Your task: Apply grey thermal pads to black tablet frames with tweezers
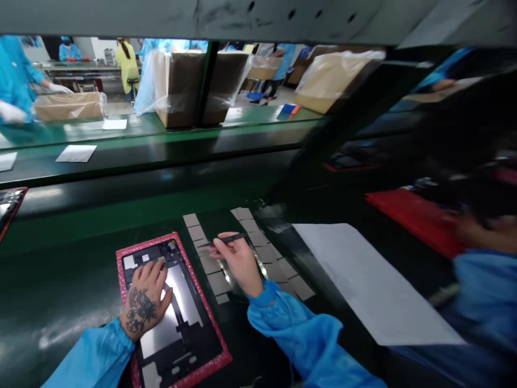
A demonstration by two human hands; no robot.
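Observation:
My left hand [147, 299] lies with its fingers stretched over the upper part of an opened tablet housing [188, 299], which has black edges and a shiny silver middle. Pink bubble wrap [210, 320] frames the housing. My right hand [240, 265] pinches dark tweezers [233, 237], their tips pointing left above a strip of grey rectangular pads [197, 233]. A second, wider strip of grey pads [278, 268] runs along the right side of that hand. Whether the tips hold a pad is too small to tell.
Right of the pads lies a large white sheet [363, 280]. Beyond it are a red bag [416, 215] and a co-worker's blue sleeve [484, 280], blurred. Another pink-edged housing [12, 207] sits at far left. Behind are white papers [76, 153], cardboard boxes [181, 86] and a metal beam overhead [226, 19].

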